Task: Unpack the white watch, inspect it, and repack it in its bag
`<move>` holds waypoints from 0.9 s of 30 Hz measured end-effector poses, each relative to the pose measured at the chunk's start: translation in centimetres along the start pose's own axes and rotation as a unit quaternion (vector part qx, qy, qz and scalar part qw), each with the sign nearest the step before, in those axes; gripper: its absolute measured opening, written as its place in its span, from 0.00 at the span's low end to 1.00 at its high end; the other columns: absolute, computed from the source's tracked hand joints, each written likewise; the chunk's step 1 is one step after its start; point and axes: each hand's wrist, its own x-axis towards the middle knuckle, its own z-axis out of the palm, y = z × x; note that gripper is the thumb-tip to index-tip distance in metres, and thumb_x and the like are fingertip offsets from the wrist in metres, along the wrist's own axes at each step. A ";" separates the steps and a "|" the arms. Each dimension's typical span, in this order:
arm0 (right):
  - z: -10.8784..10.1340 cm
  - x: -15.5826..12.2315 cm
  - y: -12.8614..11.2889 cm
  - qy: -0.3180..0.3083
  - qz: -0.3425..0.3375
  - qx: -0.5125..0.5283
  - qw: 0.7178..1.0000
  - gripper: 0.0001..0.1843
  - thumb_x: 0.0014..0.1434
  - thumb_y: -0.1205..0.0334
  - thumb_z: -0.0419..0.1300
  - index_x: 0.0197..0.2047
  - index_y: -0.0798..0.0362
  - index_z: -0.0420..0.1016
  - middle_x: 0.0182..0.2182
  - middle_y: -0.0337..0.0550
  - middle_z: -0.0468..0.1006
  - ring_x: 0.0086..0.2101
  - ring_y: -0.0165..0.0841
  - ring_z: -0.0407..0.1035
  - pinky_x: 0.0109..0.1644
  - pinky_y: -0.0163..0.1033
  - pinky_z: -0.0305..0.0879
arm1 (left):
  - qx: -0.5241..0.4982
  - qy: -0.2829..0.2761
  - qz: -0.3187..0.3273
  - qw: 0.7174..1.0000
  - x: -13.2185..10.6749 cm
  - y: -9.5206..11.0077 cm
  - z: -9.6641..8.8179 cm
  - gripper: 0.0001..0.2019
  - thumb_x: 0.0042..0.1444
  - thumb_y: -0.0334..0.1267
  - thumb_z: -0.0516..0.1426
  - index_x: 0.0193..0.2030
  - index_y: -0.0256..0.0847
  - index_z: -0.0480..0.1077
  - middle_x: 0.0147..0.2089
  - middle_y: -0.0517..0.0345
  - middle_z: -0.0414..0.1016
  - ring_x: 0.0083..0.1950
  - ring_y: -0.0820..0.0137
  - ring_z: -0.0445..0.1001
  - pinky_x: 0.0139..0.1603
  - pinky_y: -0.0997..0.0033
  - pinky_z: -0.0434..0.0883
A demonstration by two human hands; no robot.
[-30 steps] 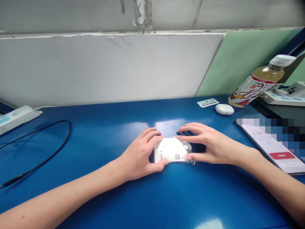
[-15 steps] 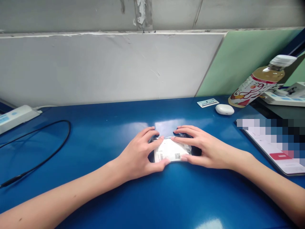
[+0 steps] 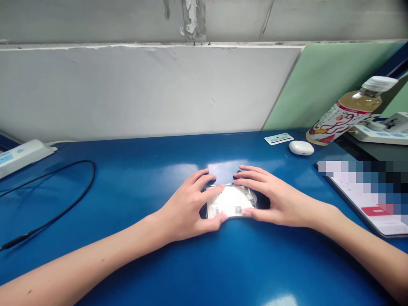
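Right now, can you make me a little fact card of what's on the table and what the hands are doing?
In the middle: white packet
Left hand: thumb and pointer finger at the packet's left part
Right hand: thumb and pointer finger at its right part
Table: blue
Far right: card, rounded white case, bottle with a white cap
Near right: phone, partly blurred out
Left side: black cable, white power strip

White flat plastic-wrapped packet (image 3: 228,199): bore a square code (image 3: 238,209).
White-capped clear plastic bottle (image 3: 349,109): label (image 3: 333,121) was illegible.
Pale rectangular card (image 3: 279,139): print was too small.
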 end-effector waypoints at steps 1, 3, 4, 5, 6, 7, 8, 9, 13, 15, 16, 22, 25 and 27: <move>-0.1 0.0 0.1 0.012 -0.004 -0.011 1.000 0.33 0.60 0.44 0.63 0.62 0.55 0.70 0.62 0.57 0.71 0.66 0.51 0.57 0.65 0.59 0.63 | 0.001 0.000 0.000 1.000 0.0 0.0 0.0 0.27 0.56 0.47 0.62 0.60 0.36 0.73 0.61 0.38 0.70 0.69 0.43 0.60 0.65 0.41 0.65; -0.5 -0.1 0.2 0.030 -0.011 -0.034 0.999 0.33 0.58 0.41 0.64 0.59 0.55 0.73 0.60 0.56 0.73 0.65 0.51 0.59 0.65 0.57 0.64 | 0.005 0.004 -0.001 1.000 -0.1 -0.1 0.1 0.27 0.56 0.47 0.62 0.59 0.35 0.73 0.61 0.38 0.71 0.69 0.44 0.60 0.65 0.42 0.65; -0.6 -0.1 0.3 0.034 -0.016 -0.044 0.998 0.33 0.57 0.40 0.65 0.57 0.55 0.74 0.59 0.55 0.74 0.64 0.50 0.60 0.64 0.57 0.64 | 0.009 0.008 -0.001 1.000 -0.1 -0.1 0.1 0.27 0.56 0.47 0.63 0.59 0.35 0.73 0.61 0.38 0.71 0.69 0.44 0.61 0.65 0.42 0.66; -0.7 -0.1 0.4 0.036 -0.021 -0.052 0.998 0.34 0.56 0.40 0.65 0.57 0.55 0.74 0.58 0.54 0.75 0.63 0.49 0.62 0.64 0.56 0.65 | 0.014 0.013 -0.001 1.000 -0.1 0.0 0.2 0.27 0.55 0.48 0.63 0.59 0.36 0.73 0.61 0.39 0.71 0.68 0.44 0.61 0.65 0.42 0.66; -0.8 -0.2 0.4 0.035 -0.026 -0.058 0.997 0.34 0.56 0.39 0.65 0.57 0.55 0.74 0.57 0.54 0.76 0.63 0.49 0.63 0.64 0.55 0.65 | 0.021 0.018 -0.001 1.000 -0.1 0.0 0.2 0.28 0.55 0.48 0.63 0.59 0.35 0.73 0.61 0.39 0.72 0.68 0.44 0.63 0.64 0.42 0.67; -0.8 -0.2 0.5 0.033 -0.030 -0.063 0.997 0.35 0.55 0.38 0.65 0.57 0.55 0.74 0.57 0.54 0.77 0.62 0.49 0.63 0.63 0.55 0.66 | 0.029 0.024 -0.002 0.999 -0.1 0.0 0.3 0.29 0.54 0.49 0.63 0.59 0.35 0.73 0.60 0.39 0.73 0.67 0.44 0.64 0.64 0.42 0.67; -0.8 -0.2 0.5 0.030 -0.033 -0.064 0.997 0.35 0.55 0.38 0.65 0.57 0.56 0.74 0.57 0.54 0.77 0.62 0.49 0.64 0.63 0.55 0.66 | 0.038 0.032 -0.005 0.999 -0.1 0.1 0.3 0.30 0.54 0.50 0.63 0.59 0.33 0.72 0.59 0.39 0.73 0.66 0.44 0.65 0.64 0.42 0.68; -0.8 -0.2 0.6 0.025 -0.035 -0.065 0.997 0.36 0.55 0.38 0.65 0.57 0.56 0.74 0.57 0.54 0.77 0.62 0.49 0.64 0.63 0.55 0.66 | 0.047 0.040 -0.009 0.998 -0.1 0.2 0.3 0.31 0.53 0.51 0.64 0.58 0.31 0.72 0.58 0.38 0.74 0.65 0.43 0.66 0.63 0.42 0.68; -0.6 -0.1 0.7 0.008 -0.034 -0.061 0.998 0.35 0.57 0.40 0.64 0.59 0.56 0.73 0.58 0.55 0.76 0.61 0.49 0.65 0.62 0.54 0.67 | 0.074 0.068 -0.010 0.995 0.0 0.3 0.4 0.30 0.52 0.53 0.64 0.53 0.29 0.73 0.55 0.36 0.76 0.63 0.43 0.69 0.62 0.43 0.70; -0.5 0.0 0.6 0.011 -0.032 -0.059 0.998 0.33 0.59 0.42 0.64 0.59 0.57 0.73 0.57 0.56 0.76 0.59 0.49 0.67 0.62 0.54 0.68 | 0.076 0.071 -0.007 0.995 0.0 0.2 0.4 0.30 0.52 0.54 0.64 0.53 0.29 0.73 0.55 0.37 0.77 0.62 0.44 0.69 0.62 0.43 0.70; -0.5 0.0 0.5 0.016 -0.031 -0.057 0.998 0.33 0.59 0.43 0.63 0.59 0.57 0.73 0.57 0.57 0.77 0.59 0.49 0.68 0.61 0.55 0.68 | 0.073 0.070 -0.008 0.995 0.0 0.2 0.4 0.31 0.51 0.55 0.64 0.53 0.29 0.73 0.54 0.37 0.77 0.62 0.44 0.69 0.62 0.43 0.70; 0.7 0.2 -0.8 0.056 -0.017 -0.005 0.998 0.29 0.63 0.50 0.61 0.61 0.60 0.70 0.56 0.61 0.76 0.58 0.48 0.69 0.59 0.54 0.71 | 0.040 0.012 -0.018 0.999 0.0 0.0 0.2 0.34 0.53 0.57 0.64 0.58 0.30 0.70 0.61 0.34 0.71 0.69 0.44 0.62 0.66 0.42 0.65; 0.9 0.1 -1.0 0.048 -0.026 0.013 0.998 0.27 0.66 0.56 0.58 0.64 0.59 0.67 0.60 0.60 0.74 0.60 0.48 0.68 0.60 0.54 0.70 | 0.042 -0.028 -0.015 0.999 0.0 0.0 0.1 0.37 0.57 0.57 0.61 0.66 0.33 0.64 0.68 0.34 0.64 0.72 0.42 0.55 0.67 0.38 0.62; 0.8 0.0 -1.0 0.036 -0.033 0.019 0.999 0.26 0.67 0.61 0.55 0.66 0.56 0.65 0.61 0.58 0.73 0.61 0.47 0.67 0.62 0.56 0.68 | 0.040 -0.038 -0.017 0.998 -0.1 -0.1 0.1 0.37 0.58 0.56 0.60 0.68 0.35 0.63 0.70 0.35 0.62 0.73 0.41 0.53 0.67 0.36 0.61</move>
